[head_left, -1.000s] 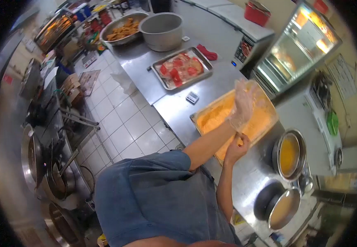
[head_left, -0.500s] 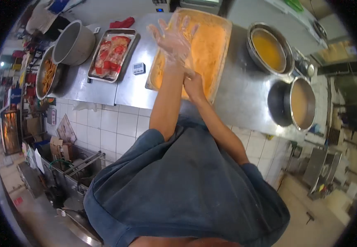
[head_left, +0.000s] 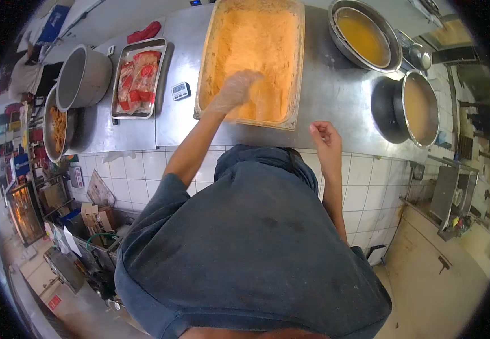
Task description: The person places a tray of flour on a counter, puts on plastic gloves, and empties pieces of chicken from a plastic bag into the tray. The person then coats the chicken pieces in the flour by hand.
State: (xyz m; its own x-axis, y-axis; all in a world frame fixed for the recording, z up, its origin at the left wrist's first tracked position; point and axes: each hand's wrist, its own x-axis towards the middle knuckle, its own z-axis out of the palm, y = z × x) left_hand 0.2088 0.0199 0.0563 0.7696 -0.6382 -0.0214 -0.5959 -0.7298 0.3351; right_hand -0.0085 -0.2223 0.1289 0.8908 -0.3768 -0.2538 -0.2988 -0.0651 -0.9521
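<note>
My left hand, in a clear plastic glove, is over the near left part of a large rectangular tray of orange powder. Its fingers are smeared by motion, and whether they touch the powder is unclear. Bare and loosely curled, my right hand hangs at the table's near edge, right of the tray. Nothing shows between its thumb and fingers, which are apart. A small digital timer lies left of the tray.
Left on the steel table are a metal tray with red-and-clear packages, a red cloth, a deep pot and a bowl of brown food. Right stand bowls of yellow and beige liquid. Another person stands far left.
The view has turned and shifted. My right hand has let go of the glove at my left wrist and moved right. My left hand, earlier raised with fingers spread, has come down toward the powder.
</note>
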